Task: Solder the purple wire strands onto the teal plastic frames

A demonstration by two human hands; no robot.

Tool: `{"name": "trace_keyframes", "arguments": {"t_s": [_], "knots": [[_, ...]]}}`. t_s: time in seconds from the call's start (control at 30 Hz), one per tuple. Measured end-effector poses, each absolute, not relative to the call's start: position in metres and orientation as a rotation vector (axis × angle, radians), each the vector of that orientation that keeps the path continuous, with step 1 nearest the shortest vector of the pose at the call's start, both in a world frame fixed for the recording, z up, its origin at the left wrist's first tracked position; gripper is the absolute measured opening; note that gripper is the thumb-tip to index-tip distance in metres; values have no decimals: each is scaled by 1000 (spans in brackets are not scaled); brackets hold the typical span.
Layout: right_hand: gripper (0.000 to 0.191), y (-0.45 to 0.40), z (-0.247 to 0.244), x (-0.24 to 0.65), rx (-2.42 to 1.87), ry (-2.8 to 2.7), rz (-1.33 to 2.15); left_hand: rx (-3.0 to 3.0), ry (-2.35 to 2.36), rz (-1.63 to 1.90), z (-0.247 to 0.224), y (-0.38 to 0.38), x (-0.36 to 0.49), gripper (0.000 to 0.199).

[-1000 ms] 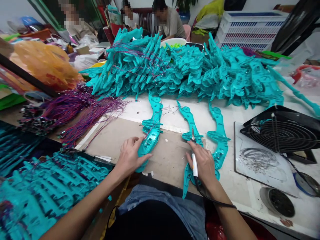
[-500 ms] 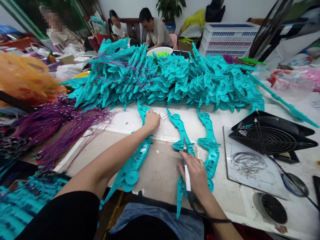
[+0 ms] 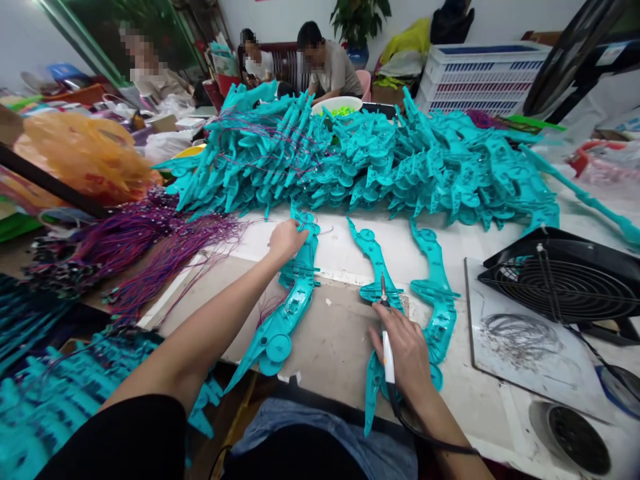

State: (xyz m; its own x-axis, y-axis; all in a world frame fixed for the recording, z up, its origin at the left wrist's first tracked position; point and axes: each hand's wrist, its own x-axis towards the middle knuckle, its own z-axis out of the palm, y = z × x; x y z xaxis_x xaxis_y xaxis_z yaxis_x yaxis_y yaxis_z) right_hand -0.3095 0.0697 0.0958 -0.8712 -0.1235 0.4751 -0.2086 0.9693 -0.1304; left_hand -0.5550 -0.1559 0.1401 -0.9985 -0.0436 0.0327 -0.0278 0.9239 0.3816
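My right hand (image 3: 404, 343) is wrapped around a soldering iron (image 3: 388, 360) with a white handle. Its metal tip points away from me, over the middle teal bow-shaped plastic part (image 3: 371, 250). At the upper end of the left teal part (image 3: 295, 297), the fingers of my left hand (image 3: 289, 240) are curled closed against its left edge. Whatever they pinch is hidden. Thin wires show beside this part, near its top and at its middle left. Another teal part (image 3: 434, 267) lies to the right of the iron.
A long heap of teal parts (image 3: 360, 160) spans the table's back. Bundles of purple-red wires (image 3: 155, 267) lie at left. A black fan (image 3: 565, 280) stands at right, near a board (image 3: 520, 373) with wire scraps and a round dark-filled container (image 3: 575, 433). Several people sit beyond.
My left hand has moved from the right side of the left teal part's upper end to its left side. The right hand keeps the iron over the middle part. The view has shifted slightly.
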Motion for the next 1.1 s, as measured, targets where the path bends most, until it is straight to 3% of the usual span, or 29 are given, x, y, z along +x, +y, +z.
{"name": "trace_keyframes", "arguments": {"t_s": [0.1,0.33,0.5,0.7,0.83,0.97,1.1], "knots": [[38,70,97,-310,243,-2657,229,-26,-3007,-756,148,-169,-541,65],[38,73,97,-317,221,-2666,213,-166,-3009,-1213,149,-231,-413,89],[38,71,102,-322,148,-2698,240,-327,-3102,-1043,121,-238,-352,107],[41,67,109,-318,170,-2733,364,-457,-3192,-853,116,-243,-349,93],[43,65,112,-316,266,-2704,555,-456,-3210,-913,117,-256,-351,90],[43,84,113,-320,272,-2595,490,-515,-3150,-1092,121,-265,-356,90],[49,122,110,-322,190,-2588,321,-414,-2892,-1146,144,-283,-405,64]]}}
